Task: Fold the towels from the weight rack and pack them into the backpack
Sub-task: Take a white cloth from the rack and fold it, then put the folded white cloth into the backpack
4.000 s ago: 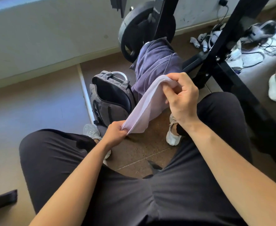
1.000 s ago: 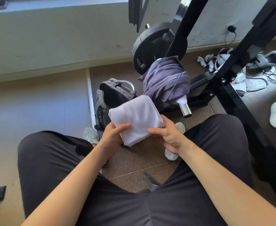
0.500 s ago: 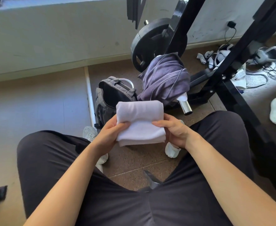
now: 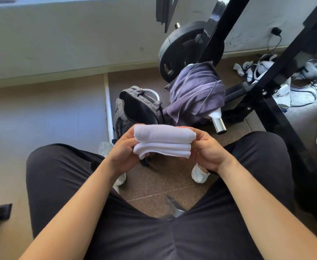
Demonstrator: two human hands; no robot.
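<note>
Your left hand (image 4: 123,149) and right hand (image 4: 209,152) each grip 1 end of the folded white towel (image 4: 163,140), above the floor (image 4: 161,190) near the open backpack (image 4: 138,109). Folding looks done; next, slide it in. 1 purple towel (image 4: 195,92) awaits.

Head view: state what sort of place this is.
Probably a home or small gym: a black weight plate sits on a black steel rack, a purple towel is draped over a chrome bar, and the floor looks like speckled rubber matting.
</note>
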